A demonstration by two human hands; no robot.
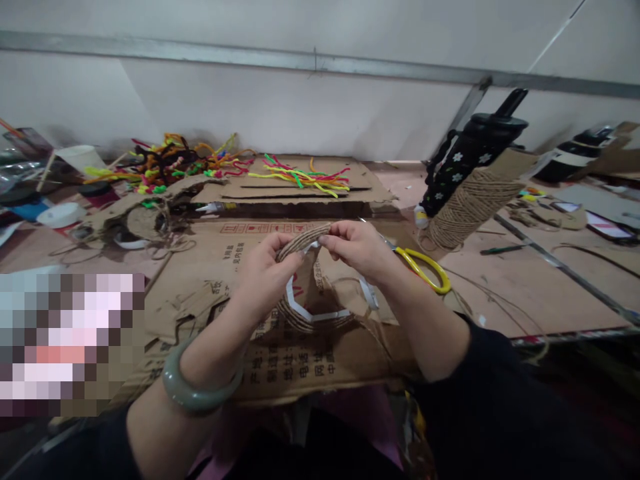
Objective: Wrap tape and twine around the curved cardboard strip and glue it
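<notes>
Both hands hold a ring wrapped in jute twine point(311, 326) above a printed cardboard sheet point(200, 267). White strip lines the inner edge of the ring. My left hand point(270, 270) pinches the ring's upper left, thumb on the near side. With thumb and fingers closed, my right hand point(357, 247) grips its upper right edge. A loose strand of twine trails from the ring's lower right. Yellow-handled scissors point(425, 269) lie just beyond my right wrist, their blades partly hidden by it.
Behind lie colourful pipe cleaners point(305, 177) on cardboard. A large twine spool point(475, 203) leans beside a black flowered tumbler point(467, 147) at the right. A paper cup point(80, 160) and paint jars point(97, 193) stand at the left. A metal rail point(250, 60) crosses the wall.
</notes>
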